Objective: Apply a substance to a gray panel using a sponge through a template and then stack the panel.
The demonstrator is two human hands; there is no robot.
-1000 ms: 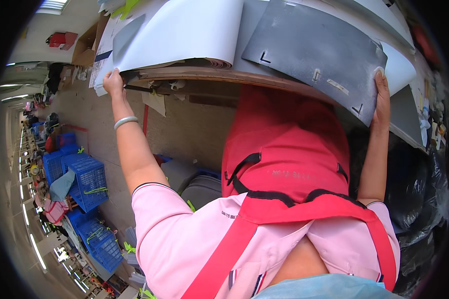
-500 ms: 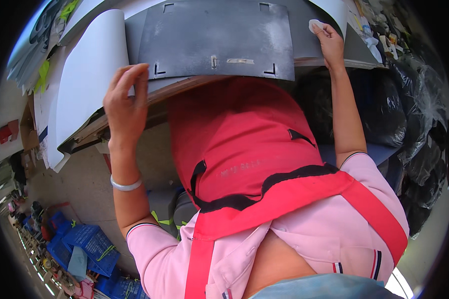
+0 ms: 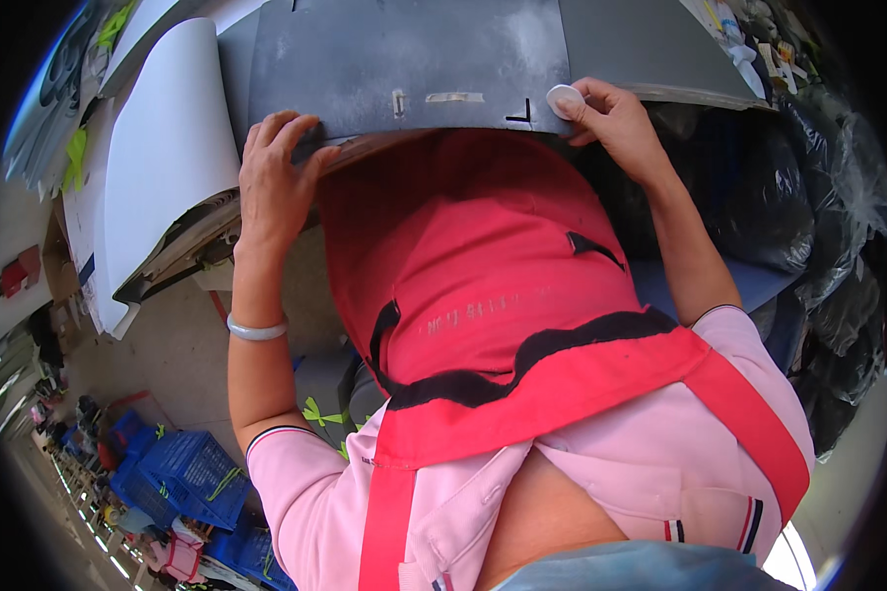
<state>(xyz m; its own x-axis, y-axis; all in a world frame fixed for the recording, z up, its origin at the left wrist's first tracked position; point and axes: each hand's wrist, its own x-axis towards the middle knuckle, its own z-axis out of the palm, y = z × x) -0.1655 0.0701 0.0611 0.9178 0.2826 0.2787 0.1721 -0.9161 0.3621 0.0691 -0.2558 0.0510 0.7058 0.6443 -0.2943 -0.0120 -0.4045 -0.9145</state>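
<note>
A dark grey sheet [image 3: 404,59] with white chalk marks lies flat on the table in front of me. My left hand [image 3: 276,177] presses down on its near left edge, fingers spread. My right hand [image 3: 616,118] rests at the sheet's near right corner and pinches a small white round piece of chalk [image 3: 564,98] against the sheet. A short strip of tape [image 3: 453,98] is stuck near the sheet's front edge. A red apron covers my front below the table edge.
A large white sheet [image 3: 163,148] curls over the table's left end. Black plastic bags [image 3: 818,197] are heaped at the right. Blue crates [image 3: 192,473] stand on the floor at the lower left. Small clutter sits at the table's far right [image 3: 759,39].
My view has swung so the grey sheet sits centred. My left hand slid from the white sheet onto the grey one. My right hand came down to its near right corner.
</note>
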